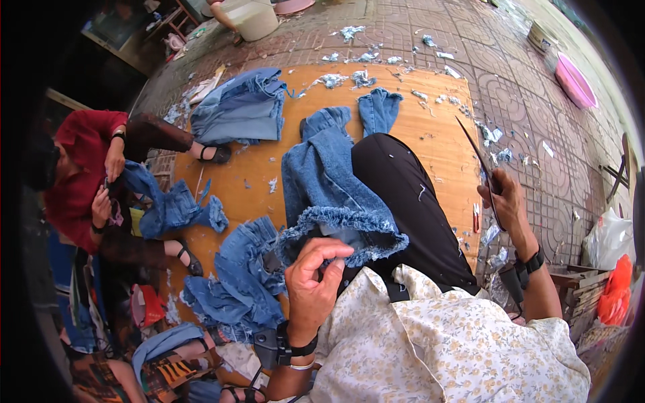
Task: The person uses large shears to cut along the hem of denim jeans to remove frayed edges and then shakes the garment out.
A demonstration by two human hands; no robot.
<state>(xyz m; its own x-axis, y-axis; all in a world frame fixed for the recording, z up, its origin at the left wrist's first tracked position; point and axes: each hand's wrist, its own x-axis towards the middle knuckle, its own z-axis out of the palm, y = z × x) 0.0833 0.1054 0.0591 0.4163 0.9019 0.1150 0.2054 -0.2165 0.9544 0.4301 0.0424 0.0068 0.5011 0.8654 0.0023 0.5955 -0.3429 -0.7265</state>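
At 6 o'clock, left hand (310,282) has thumb and forefinger close together, grip unclear, by the central blue denim garment (322,171), visible rim frayed, work remaining unclear; at 3 o'clock, right hand (508,201) clamps a dark thin blade (476,144).

Denim (329,174) partly behind left hand (311,285)

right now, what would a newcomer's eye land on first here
Probably the blue denim beside the dark trouser leg, its shaggy frayed opening at the left hand. Next, the long, thin dark tool in the right hand, held out to the right. Further off, a bright pink basin stands out at upper right.
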